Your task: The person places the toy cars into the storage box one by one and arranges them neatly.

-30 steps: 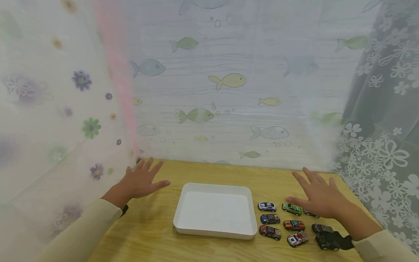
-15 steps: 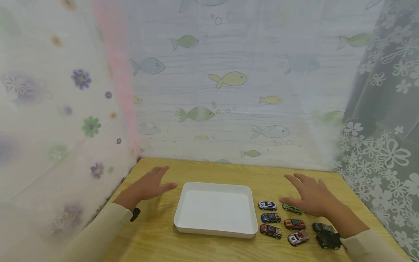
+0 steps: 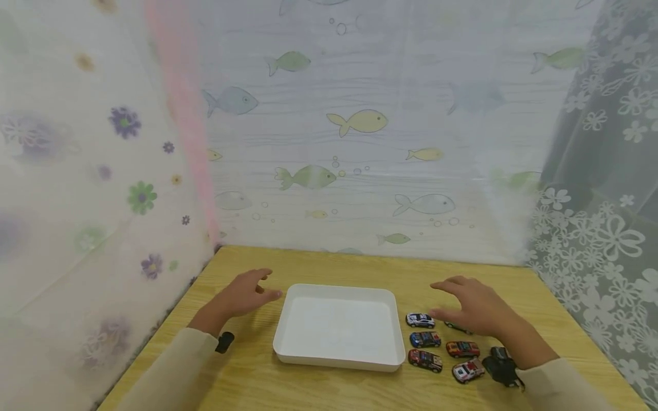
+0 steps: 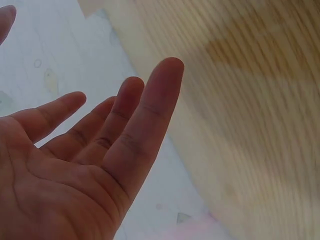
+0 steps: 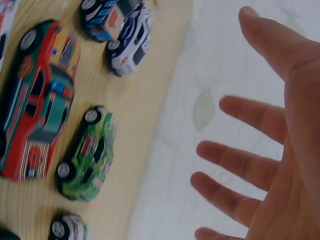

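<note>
My left hand (image 3: 240, 297) hovers just left of the white tray (image 3: 339, 361), its fingers loosely extended and holding nothing; the left wrist view shows its bare palm (image 4: 55, 195). Over the back of a group of toy cars is my right hand (image 3: 475, 305), also holding nothing, with fingers spread. Beneath it a green toy car (image 5: 90, 155) is partly hidden in the head view. Near its thumb stands a white-and-blue toy car (image 3: 420, 320). Other cars include a blue one (image 3: 425, 339), a dark red one (image 3: 425, 361), a red-and-yellow one (image 3: 462, 349) and a white-and-red one (image 3: 468, 370).
The wood-grain table (image 3: 247, 377) carries the tray in the middle and the cars to its right. A fish-print curtain (image 3: 360, 171) hangs behind it, with flower-print sheets (image 3: 103, 171) at the left and lacy ones (image 3: 606, 240) at the right. Dark cars sit partly hidden by the right wrist.
Both hands have come lower and inward: the left moved right toward the tray, the right moved left over the cars. Their spread fingers have relaxed. Tray and cars stay put.
</note>
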Motion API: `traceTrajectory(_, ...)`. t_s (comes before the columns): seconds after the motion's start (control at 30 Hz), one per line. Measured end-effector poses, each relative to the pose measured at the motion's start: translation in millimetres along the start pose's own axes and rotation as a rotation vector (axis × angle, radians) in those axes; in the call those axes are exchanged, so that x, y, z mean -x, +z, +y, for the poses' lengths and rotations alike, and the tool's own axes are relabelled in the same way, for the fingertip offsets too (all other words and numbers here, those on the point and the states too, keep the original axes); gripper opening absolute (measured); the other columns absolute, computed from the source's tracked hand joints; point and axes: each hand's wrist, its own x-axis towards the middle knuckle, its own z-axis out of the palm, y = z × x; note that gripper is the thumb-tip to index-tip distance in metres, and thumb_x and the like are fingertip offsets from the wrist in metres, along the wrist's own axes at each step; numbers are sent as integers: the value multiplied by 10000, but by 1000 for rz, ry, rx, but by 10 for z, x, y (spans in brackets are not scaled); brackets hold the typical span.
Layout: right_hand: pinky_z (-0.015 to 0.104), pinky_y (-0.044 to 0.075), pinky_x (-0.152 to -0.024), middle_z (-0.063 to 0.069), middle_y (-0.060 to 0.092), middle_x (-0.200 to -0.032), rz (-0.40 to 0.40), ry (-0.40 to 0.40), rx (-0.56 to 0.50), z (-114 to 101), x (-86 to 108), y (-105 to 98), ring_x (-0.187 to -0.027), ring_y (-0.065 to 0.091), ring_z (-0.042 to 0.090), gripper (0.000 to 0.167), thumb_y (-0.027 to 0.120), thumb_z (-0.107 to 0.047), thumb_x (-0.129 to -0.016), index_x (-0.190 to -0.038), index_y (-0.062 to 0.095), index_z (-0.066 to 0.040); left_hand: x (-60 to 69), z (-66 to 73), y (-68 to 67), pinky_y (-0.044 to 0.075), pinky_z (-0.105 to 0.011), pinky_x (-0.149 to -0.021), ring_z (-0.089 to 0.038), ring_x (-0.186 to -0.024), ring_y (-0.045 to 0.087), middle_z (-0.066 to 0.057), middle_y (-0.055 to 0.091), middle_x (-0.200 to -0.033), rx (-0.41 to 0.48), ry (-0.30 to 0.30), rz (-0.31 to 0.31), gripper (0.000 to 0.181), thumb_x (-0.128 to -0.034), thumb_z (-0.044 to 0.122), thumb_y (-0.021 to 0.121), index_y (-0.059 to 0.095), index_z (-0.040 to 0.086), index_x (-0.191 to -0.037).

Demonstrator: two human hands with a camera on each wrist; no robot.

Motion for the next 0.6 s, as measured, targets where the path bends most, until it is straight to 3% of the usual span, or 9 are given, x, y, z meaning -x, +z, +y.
traceTrajectory(0.23, 632, 545, -906, 74, 705, -1244, 10, -17, -84, 30, -39, 97, -1144, 648, 377, 612, 681, -659, -905, -1328, 715, -218, -6, 58, 133, 637, -378, -740, -361, -1262, 625, -217, 477, -1555, 221, -21, -11, 808, -934, 500, 744, 457, 59, -1548)
traceTrajectory(0.43, 525, 590, -852, 55, 739, -1116, -13, -12, -199, 13, -81, 154, -1036, 687, 315, 600, 721, -580, -913, -1297, 728, -119, -49, 70, 237, 645, -391, -754, -319, -1272, 617, -163, 521, -1533, 347, -41, -9, 795, -900, 456, 800, 487, 104, -1540)
traceTrajectory(0.6, 494, 598, -825, 41, 741, -1105, 18, 3, -281, 1, -74, 222, -1023, 687, 308, 539, 753, -535, -902, -1248, 756, -121, -37, 76, 286, 647, -389, -778, -309, -1274, 618, -150, 534, -1523, 420, -50, -26, 814, -880, 416, 831, 482, 91, -1541)
